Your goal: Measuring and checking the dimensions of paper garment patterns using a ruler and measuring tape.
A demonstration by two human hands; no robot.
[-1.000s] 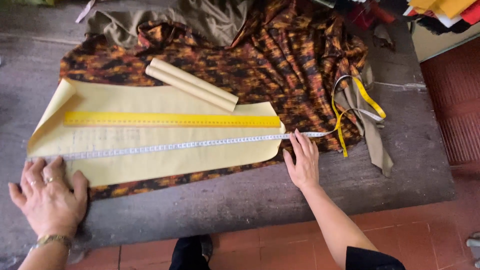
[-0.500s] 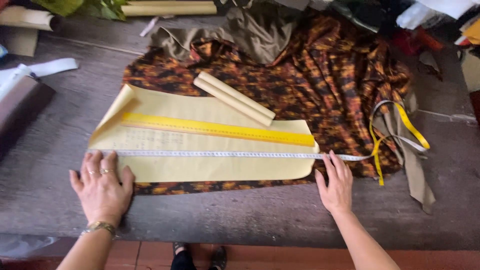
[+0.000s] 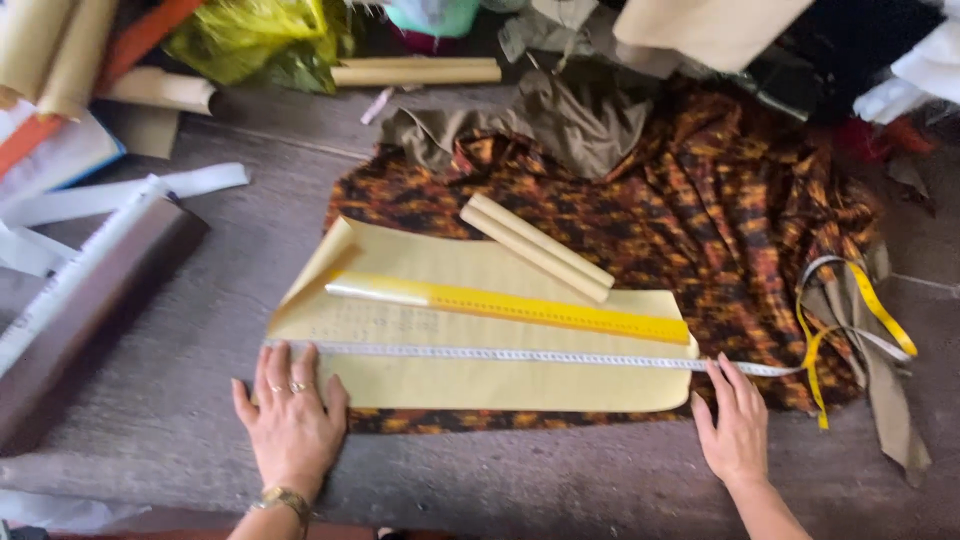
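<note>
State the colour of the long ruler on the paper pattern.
Yellow ruler, clearest in the head view.

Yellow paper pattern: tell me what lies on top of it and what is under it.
On the paper pattern lie a yellow ruler, a tape measure and a paper roll. Patterned fabric shows beneath; how far it extends underneath is hidden.

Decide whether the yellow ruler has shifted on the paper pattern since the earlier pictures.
No. The yellow ruler lies on the paper pattern, just above the tape measure, as before; only the camera moved.
</note>
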